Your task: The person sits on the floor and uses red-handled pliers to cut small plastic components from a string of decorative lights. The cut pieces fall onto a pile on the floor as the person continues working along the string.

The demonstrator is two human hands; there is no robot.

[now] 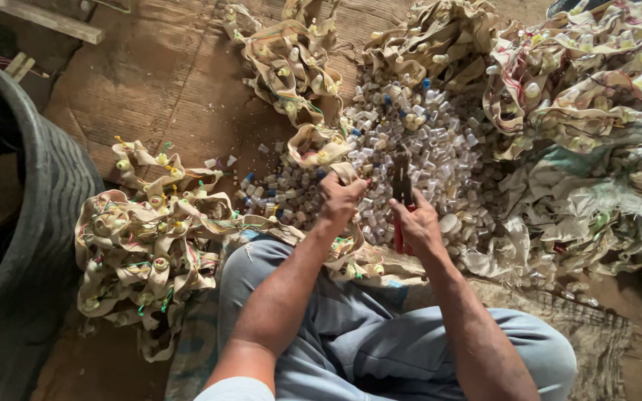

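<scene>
My left hand (342, 199) pinches the end of a beige fabric strip (313, 145), just before the heap of small white caps (425, 148). My right hand (415, 223) is closed round red-handled pliers (400, 186), jaws beside that end. I judge I'm snipping a cap off; next needs a squarer bite. Loose strips (150, 245) left of the heap crowd my knee.

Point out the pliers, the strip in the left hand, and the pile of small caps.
pliers (401, 182): head view, on the dark metal head above the red handles.
fabric strip (313, 145): head view, on the beige band just above the left hand.
pile of caps (425, 134): head view, on the middle of the white heap.
</scene>
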